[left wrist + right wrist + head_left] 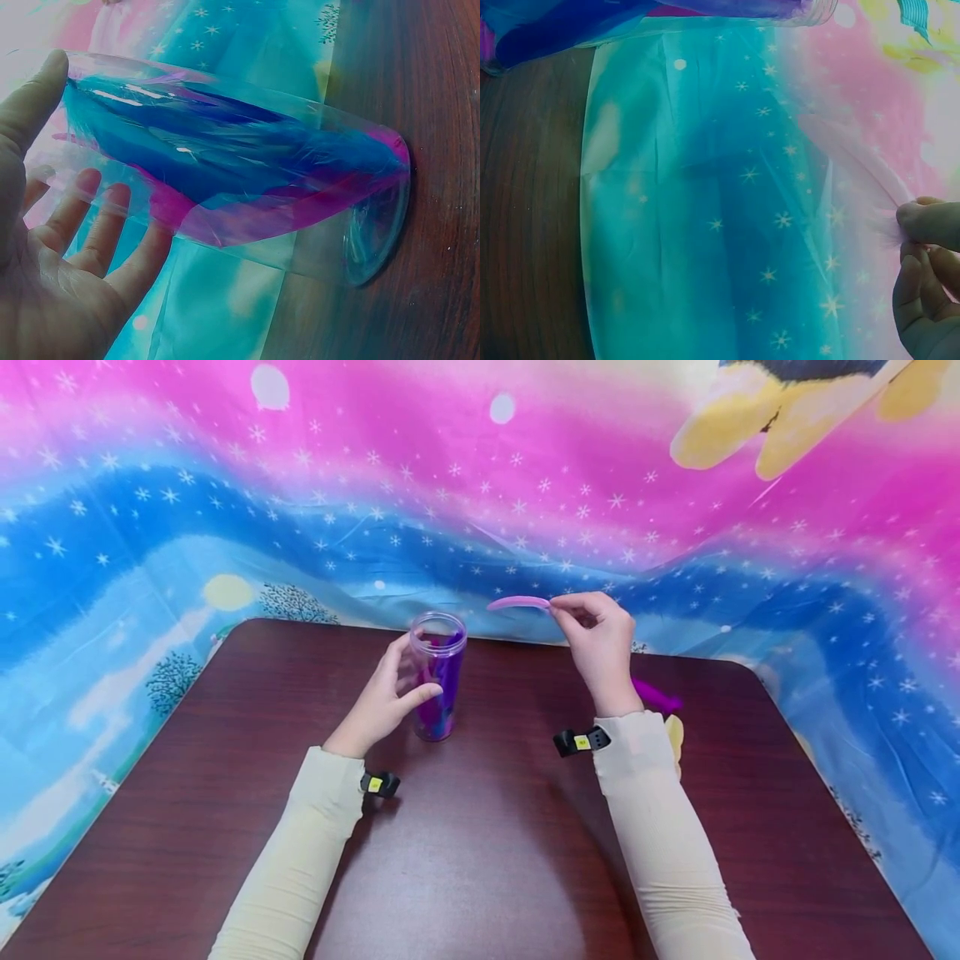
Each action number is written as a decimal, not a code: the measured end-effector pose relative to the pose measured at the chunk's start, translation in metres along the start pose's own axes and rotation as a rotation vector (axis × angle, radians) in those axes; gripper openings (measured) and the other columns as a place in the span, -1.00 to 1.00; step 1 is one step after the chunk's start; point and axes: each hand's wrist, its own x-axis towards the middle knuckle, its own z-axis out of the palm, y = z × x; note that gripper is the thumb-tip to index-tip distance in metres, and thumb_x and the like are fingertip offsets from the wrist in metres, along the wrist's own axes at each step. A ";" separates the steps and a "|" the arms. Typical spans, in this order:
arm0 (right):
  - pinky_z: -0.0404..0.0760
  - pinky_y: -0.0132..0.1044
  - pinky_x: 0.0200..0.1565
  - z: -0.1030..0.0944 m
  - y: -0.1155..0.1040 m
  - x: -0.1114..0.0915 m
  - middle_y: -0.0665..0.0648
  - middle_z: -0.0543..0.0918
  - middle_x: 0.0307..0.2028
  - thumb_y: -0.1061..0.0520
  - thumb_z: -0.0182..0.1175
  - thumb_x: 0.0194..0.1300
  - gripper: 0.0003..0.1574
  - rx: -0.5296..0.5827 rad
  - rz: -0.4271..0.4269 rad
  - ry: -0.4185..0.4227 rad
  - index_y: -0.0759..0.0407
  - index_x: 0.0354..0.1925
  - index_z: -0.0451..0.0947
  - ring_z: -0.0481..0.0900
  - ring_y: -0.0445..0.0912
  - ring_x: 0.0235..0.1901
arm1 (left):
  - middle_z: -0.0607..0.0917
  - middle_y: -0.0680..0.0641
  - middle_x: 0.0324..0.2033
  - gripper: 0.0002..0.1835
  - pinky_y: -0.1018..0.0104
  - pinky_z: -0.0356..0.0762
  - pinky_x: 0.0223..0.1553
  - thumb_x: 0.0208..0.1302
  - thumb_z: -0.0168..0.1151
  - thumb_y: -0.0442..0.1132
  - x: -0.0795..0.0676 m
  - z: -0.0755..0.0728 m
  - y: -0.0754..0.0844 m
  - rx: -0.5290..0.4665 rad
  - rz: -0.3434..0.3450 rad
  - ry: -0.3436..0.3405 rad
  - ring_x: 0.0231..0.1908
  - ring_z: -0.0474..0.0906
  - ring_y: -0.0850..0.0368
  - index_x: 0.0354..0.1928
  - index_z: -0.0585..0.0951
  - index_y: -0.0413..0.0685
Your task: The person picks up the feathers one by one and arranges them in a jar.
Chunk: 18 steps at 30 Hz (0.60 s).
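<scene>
A clear plastic jar (429,727) stands upright on the table, open at the top. Blue, purple and magenta feathers (225,161) fill much of it. My left hand (375,706) holds it from the left, the thumb on the near side and the fingers behind. To the right of the jar and at about the height of its rim, my right hand (603,647) pinches a pale pink feather (519,602) by its end. The tip of this feather points left toward the jar's mouth, apart from it. In the right wrist view, thumb and fingertips meet on the quill.
On the dark wooden table (480,860), a purple feather (657,695) and a pale yellow feather (675,739) lie beside my right wrist, partly hidden by it. A printed cloth (420,552) with snowflakes hangs behind and around the table.
</scene>
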 end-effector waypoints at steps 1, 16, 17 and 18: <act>0.60 -0.49 -0.22 0.000 -0.001 0.000 0.13 0.76 -0.23 0.17 0.43 0.27 -0.86 0.002 -0.010 0.008 0.17 -0.19 0.82 0.61 -0.28 -0.32 | 0.34 -0.23 0.35 -0.16 -0.14 0.35 0.37 0.37 0.36 -0.22 0.000 0.000 0.000 0.001 0.001 -0.001 0.35 0.34 -0.15 0.55 0.10 0.02; 0.63 -0.44 -0.08 0.004 -0.015 0.001 0.13 0.76 -0.25 0.23 0.43 0.26 -0.88 0.073 -0.172 0.048 0.21 -0.20 0.81 0.64 -0.15 -0.21 | 0.35 -0.22 0.35 -0.14 -0.14 0.35 0.36 0.37 0.36 -0.18 -0.001 -0.001 -0.001 0.012 -0.002 -0.001 0.35 0.33 -0.14 0.56 0.08 0.05; 0.63 -0.44 -0.08 0.005 -0.016 0.002 0.13 0.76 -0.24 0.24 0.42 0.26 -0.88 0.081 -0.186 0.044 0.22 -0.20 0.81 0.64 -0.13 -0.21 | 0.35 -0.22 0.35 -0.14 -0.14 0.35 0.36 0.37 0.35 -0.18 -0.001 -0.001 -0.001 0.010 -0.001 0.000 0.35 0.34 -0.14 0.56 0.08 0.06; 0.63 -0.44 -0.08 0.005 -0.018 0.002 0.14 0.76 -0.24 0.24 0.42 0.26 -0.87 0.088 -0.200 0.039 0.22 -0.20 0.81 0.63 -0.12 -0.21 | 0.35 -0.22 0.35 -0.14 -0.15 0.35 0.37 0.37 0.35 -0.19 -0.001 -0.001 -0.001 0.007 0.003 0.001 0.35 0.33 -0.15 0.56 0.08 0.06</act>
